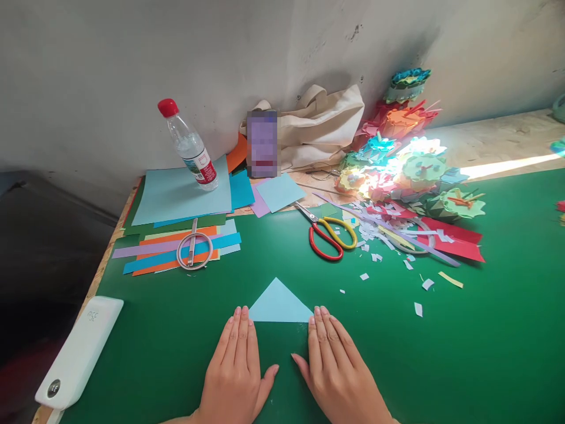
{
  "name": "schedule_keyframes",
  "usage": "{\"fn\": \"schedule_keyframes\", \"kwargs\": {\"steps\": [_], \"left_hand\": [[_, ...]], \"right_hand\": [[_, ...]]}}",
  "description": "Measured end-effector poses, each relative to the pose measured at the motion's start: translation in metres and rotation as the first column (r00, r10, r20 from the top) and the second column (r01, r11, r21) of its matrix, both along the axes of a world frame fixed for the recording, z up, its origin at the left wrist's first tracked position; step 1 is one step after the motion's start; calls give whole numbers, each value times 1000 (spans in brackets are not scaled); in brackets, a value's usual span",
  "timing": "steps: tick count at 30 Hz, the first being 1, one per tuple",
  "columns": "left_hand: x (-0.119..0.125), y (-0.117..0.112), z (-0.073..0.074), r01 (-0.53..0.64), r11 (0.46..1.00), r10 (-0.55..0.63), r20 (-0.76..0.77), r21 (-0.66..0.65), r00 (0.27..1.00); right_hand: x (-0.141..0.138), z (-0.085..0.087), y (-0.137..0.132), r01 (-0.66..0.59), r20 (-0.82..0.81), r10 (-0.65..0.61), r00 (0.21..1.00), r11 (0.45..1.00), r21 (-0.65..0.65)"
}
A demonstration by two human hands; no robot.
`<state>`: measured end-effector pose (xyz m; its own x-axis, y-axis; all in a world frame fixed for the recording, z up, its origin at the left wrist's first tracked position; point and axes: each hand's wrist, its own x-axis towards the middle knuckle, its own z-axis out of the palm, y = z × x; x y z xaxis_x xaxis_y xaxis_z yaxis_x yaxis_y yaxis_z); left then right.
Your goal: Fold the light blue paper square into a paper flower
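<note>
A light blue paper triangle (279,303) lies flat on the green tabletop (282,371), its point away from me and its long edge toward me. My left hand (236,359) is laid flat, palm down, with its fingertips at the triangle's left corner. On the other side, my right hand (338,359) rests the same way, fingertips touching the right corner. Both thumbs stick out toward each other, with a gap between them. Neither hand grips anything.
Red-and-yellow scissors (329,232) lie beyond the triangle, near white paper scraps (375,229). Paper strips and a tape roll (194,250) are at left, below a bottle (189,147) on paper sheets. A white power bank (79,353) sits near left; paper flowers (406,153) stand far right.
</note>
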<state>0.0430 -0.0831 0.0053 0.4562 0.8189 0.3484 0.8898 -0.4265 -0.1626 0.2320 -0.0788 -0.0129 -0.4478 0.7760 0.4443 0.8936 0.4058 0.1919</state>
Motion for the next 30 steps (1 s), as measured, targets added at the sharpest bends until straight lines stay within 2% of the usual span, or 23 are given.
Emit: {"fn": "schedule_keyframes", "kwargs": {"steps": [6,11,15,19,21,25,30], "left_hand": [[-1,-5,-3,-71,997,71,34,3,997],[-4,-4,-4,-66,998,66,63,-3,996],[-12,15,-1,0,1000,0,113,-3,994],[-25,42,-1,63,987,-29,223,-150,974],[-30,50,-3,72,969,-1,292,-236,957],[-34,54,-5,95,932,39,358,-349,933],[-36,54,-4,154,913,44,466,-377,884]], "right_hand": [[2,-1,-3,84,84,-83,993,996,-3],[4,0,3,58,120,-57,991,998,-7],[9,8,21,8,27,-7,1000,999,-50],[16,14,43,-39,-19,37,999,993,-112],[19,14,53,-41,-33,37,999,989,-142],[23,10,64,-134,-149,101,984,964,-230],[23,9,65,-269,-338,169,926,923,-274]]}}
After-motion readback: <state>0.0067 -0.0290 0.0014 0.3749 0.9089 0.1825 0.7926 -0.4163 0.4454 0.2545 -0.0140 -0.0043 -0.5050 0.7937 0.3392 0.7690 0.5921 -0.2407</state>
